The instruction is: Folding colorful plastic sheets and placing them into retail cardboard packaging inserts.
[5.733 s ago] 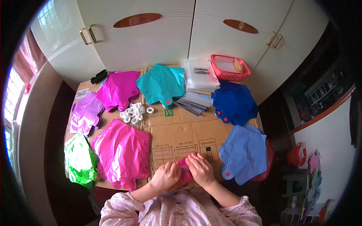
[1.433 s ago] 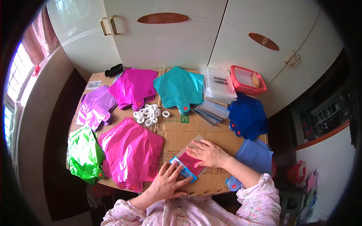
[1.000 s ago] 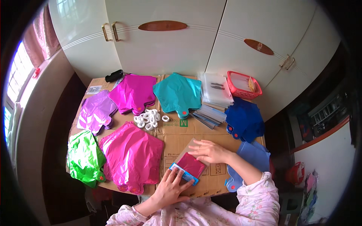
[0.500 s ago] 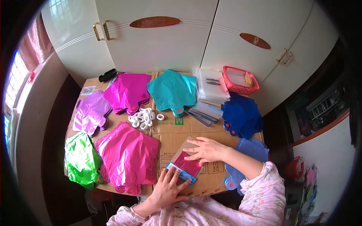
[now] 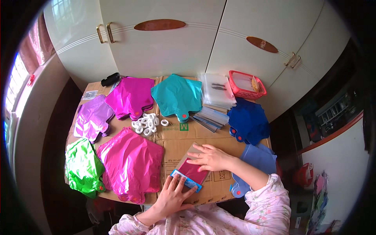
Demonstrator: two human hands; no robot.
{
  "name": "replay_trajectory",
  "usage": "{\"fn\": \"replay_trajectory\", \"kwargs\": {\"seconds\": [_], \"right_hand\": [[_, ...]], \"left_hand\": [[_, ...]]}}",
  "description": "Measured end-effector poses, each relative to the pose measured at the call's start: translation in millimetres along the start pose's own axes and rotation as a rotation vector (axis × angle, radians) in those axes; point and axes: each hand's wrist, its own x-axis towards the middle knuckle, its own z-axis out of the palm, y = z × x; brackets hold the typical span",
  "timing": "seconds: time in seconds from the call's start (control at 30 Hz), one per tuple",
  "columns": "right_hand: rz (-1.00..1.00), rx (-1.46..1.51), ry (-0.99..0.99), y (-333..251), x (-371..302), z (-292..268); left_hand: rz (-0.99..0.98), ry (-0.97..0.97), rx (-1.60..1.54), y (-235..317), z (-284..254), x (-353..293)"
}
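Observation:
A clear plastic bag holding folded crimson foil (image 5: 192,170) lies flat and slanted on the cardboard in front of me, with a blue printed header strip (image 5: 194,187) across its near end. My left hand (image 5: 170,197) is open, its spread fingertips pressing on the header strip. Across the far part of the bag lies my right hand (image 5: 213,158), also open, fingers stretched out and thumb over the crimson foil. To the left of the bag is a stack of hot pink foil balloons (image 5: 131,160), unfilled and flat. Light blue flat balloons (image 5: 256,159) lie partly under my right forearm.
Flat foil balloon stacks surround me: green (image 5: 83,166), lilac (image 5: 93,119), magenta (image 5: 130,96), teal (image 5: 177,94), dark blue (image 5: 250,119). White rings (image 5: 148,124) lie mid-table. Clear bags (image 5: 218,92), some blue-edged (image 5: 210,116), sit near a red basket (image 5: 247,92). Behind stands a white cabinet (image 5: 164,51).
My right hand has slid slightly to the left over the bag. My left hand stays on the header strip. The whole view has shifted a little.

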Motion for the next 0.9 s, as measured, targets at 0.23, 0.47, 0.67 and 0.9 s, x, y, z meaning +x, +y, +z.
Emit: {"fn": "replay_trajectory", "kwargs": {"seconds": [0.23, 0.47, 0.67, 0.9], "right_hand": [[0.136, 0.074, 0.092, -15, -1, 20], [0.053, 0.209, 0.116, -25, 9, 18], [0.24, 0.171, 0.512, 7, 98, -10], [0.262, 0.144, 0.719, 25, 183, -9]], "left_hand": [[-0.003, 0.01, -0.004, -2, 7, -3], [-0.01, 0.026, 0.031, 3, 8, -5], [-0.072, 0.121, 0.136, 28, 18, 5], [-0.085, 0.113, 0.146, 31, 16, 8]]}}
